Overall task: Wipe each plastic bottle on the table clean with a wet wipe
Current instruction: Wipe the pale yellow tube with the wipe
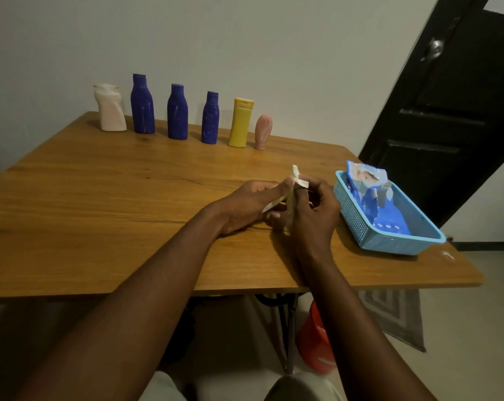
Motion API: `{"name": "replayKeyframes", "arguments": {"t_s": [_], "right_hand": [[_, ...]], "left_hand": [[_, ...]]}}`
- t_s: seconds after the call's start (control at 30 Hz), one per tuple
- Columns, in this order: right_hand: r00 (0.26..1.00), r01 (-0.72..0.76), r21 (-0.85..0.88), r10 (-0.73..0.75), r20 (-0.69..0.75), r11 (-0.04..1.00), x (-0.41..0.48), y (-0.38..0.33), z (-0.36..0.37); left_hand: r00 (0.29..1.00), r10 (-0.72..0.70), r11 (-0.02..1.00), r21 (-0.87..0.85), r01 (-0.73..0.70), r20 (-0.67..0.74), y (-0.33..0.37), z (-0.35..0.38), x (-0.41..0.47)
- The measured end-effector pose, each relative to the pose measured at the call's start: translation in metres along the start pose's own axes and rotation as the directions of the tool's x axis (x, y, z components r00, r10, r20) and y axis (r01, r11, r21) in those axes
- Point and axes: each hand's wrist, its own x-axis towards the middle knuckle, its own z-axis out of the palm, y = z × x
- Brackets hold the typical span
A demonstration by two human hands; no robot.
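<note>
- The basket [360, 227], light blue and perforated, sits near the right edge of the wooden surface [100, 204]; it serves as the landmark here.
- Inside the basket lies a blue and white pack of wipes [372, 195], its top end propped up against the basket's far wall.
- Just left of the basket, both hands meet above the surface and share one white wet wipe [295, 176].
- The left hand [250, 204] has its grip closed on the wipe, thumb and fingers pinching a folded strip that trails down under the palm.
- The right hand [311, 215], the one nearer the basket, also has its grip closed on the wipe, fingertips pinching its upper end, which sticks up between the two hands.
- Well away from the basket, along the far edge of the surface by the wall, six bottles stand upright in a row, apart from each other.
- Counting from the end nearest the basket: a small pink bottle [263, 131], a yellow bottle [240, 123], three blue bottles [210, 118] [177, 112] [142, 105], and a white bottle [111, 108].
- No hand touches any bottle.
</note>
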Motion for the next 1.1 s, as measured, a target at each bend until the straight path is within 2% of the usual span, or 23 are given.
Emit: {"name": "replayKeyframes", "arguments": {"t_s": [0.13, 0.27, 0.37, 0.5, 0.63, 0.77, 0.83, 0.97, 1.1], "right_hand": [[0.997, 0.016, -0.031, -0.014, 0.077, 0.999, 0.001, 0.005, 0.002], [0.985, 0.033, -0.031, -0.027, 0.169, 0.999, 0.0, 0.006, 0.003], [0.973, 0.065, -0.06, -0.05, 0.223, 0.996, -0.002, 0.005, 0.003], [0.99, 0.096, -0.111, -0.083, 0.114, 0.989, 0.001, 0.009, 0.005], [0.998, 0.053, -0.123, -0.057, -0.031, 0.991, 0.008, 0.014, 0.004], [0.997, 0.026, -0.103, -0.034, -0.076, 0.994, 0.01, 0.013, 0.004], [0.999, 0.021, -0.093, -0.025, -0.038, 0.995, 0.009, 0.013, 0.004], [0.99, 0.074, -0.087, -0.063, 0.127, 0.993, 0.005, 0.013, 0.004], [0.939, 0.151, -0.136, -0.099, 0.33, 0.979, -0.001, 0.008, 0.008]], "left_hand": [[0.998, 0.02, 0.994, -0.11, -0.027, -0.064, 0.003, 0.001, 0.001], [0.986, -0.032, 0.959, -0.284, -0.016, -0.166, 0.004, -0.001, 0.006], [0.978, -0.058, 0.947, -0.32, -0.01, -0.202, 0.005, -0.003, 0.007], [0.978, -0.061, 0.963, -0.268, 0.005, -0.201, 0.003, -0.001, 0.007], [0.986, -0.046, 0.987, -0.157, 0.021, -0.157, 0.003, -0.002, 0.004], [0.989, -0.049, 0.991, -0.13, 0.031, -0.138, 0.005, -0.003, 0.002], [0.988, -0.039, 0.986, -0.165, 0.014, -0.152, 0.004, -0.003, 0.002], [0.969, -0.038, 0.956, -0.291, -0.036, -0.244, 0.001, -0.004, 0.008], [0.952, -0.022, 0.946, -0.314, -0.078, -0.305, 0.001, -0.005, 0.013]]}}
